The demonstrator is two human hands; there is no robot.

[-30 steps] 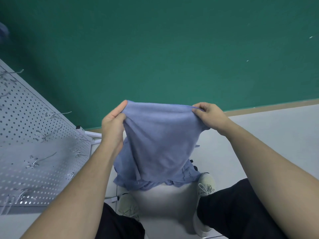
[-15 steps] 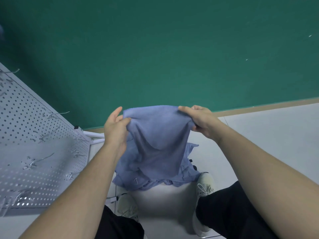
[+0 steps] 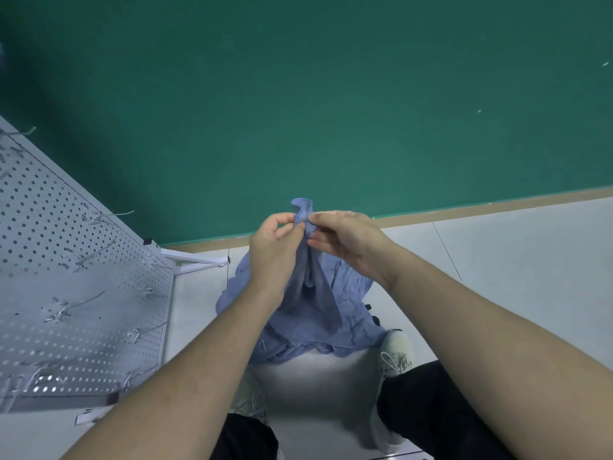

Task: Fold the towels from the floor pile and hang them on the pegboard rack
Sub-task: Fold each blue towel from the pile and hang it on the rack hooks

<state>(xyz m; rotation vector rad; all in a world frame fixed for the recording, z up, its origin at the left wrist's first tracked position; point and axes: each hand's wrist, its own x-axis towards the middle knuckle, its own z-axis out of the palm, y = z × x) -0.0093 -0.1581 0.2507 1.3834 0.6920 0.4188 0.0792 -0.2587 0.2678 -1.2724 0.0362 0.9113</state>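
Observation:
A blue towel (image 3: 315, 293) hangs folded lengthwise in front of me, its two top corners brought together. My left hand (image 3: 275, 250) and my right hand (image 3: 348, 240) meet at that top edge and both pinch it, a small loop of cloth sticking up above the fingers. Below it a pile of blue towels (image 3: 351, 323) lies on the floor between my feet. The grey pegboard rack (image 3: 76, 293) with several thin metal hooks stands to the left.
A green wall (image 3: 331, 111) rises straight ahead with a tan skirting strip at its foot. The floor (image 3: 514, 260) is pale tile. The rack's white foot bar (image 3: 195, 260) juts out near the pile. My white shoes and dark trousers show at the bottom.
My hands, spread apart holding the towel wide a second ago, have come together in the middle, so the towel now hangs doubled in a narrow fold.

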